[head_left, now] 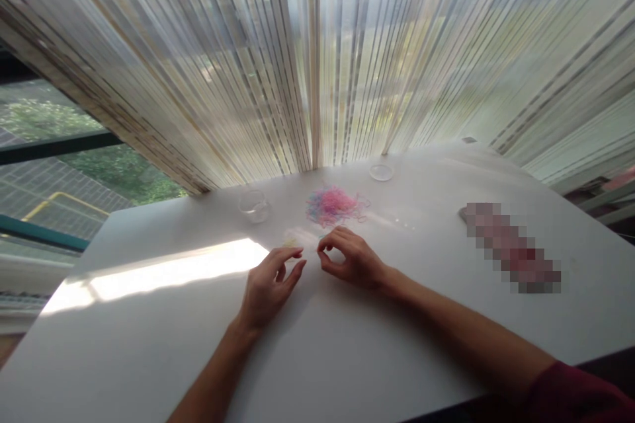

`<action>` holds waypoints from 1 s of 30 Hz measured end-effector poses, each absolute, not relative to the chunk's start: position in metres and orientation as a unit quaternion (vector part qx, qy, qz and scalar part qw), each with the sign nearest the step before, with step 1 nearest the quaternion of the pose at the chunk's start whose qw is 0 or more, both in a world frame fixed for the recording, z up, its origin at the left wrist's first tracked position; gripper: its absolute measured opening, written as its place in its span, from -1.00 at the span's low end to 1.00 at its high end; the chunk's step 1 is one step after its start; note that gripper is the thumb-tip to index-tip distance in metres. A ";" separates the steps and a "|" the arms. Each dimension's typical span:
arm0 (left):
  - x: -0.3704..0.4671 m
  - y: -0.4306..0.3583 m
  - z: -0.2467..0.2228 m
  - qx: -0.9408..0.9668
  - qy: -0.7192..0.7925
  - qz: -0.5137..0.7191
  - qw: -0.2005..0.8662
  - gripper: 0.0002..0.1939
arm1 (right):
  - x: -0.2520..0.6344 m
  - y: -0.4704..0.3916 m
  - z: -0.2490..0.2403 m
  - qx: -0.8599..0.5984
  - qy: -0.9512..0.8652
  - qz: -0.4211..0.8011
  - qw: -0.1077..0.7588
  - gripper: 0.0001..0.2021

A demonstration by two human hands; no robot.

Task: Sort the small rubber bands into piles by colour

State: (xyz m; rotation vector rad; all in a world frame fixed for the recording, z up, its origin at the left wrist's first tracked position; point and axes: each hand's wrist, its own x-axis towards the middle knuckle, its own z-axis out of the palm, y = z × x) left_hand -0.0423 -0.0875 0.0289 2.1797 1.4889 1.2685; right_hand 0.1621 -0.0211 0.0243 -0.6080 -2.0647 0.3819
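A loose heap of thin pink, blue and purple rubber bands point(333, 205) lies on the white table, just beyond my hands. My right hand point(354, 258) is in front of the heap, thumb and forefinger curled together in a pinch. Whatever those fingertips hold, if anything, is too small to make out. Facing it, my left hand point(270, 284) has its thumb and forefinger apart with nothing visible between them. Just past the left fingers is a small, faint yellowish cluster point(290, 241), perhaps more bands, partly hidden by that hand.
A clear round container point(254, 206) stands at the back left of the table point(149, 357). Its likely lid, a clear disc point(381, 173), lies at the back right. A pixelated long object point(510, 248) rests on the right. Striped sheer curtains point(317, 66) hang behind the table's far edge.
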 end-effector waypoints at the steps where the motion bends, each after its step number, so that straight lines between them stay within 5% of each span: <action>1: -0.042 -0.088 0.029 0.742 0.501 0.431 0.112 -0.81 | 0.160 -0.024 0.024 -0.242 -0.841 0.171 0.452 -0.90; 30: -0.071 -0.080 0.039 0.744 0.512 0.405 0.142 -0.85 | 0.163 -0.023 0.019 -0.220 -0.852 0.217 0.423 -0.85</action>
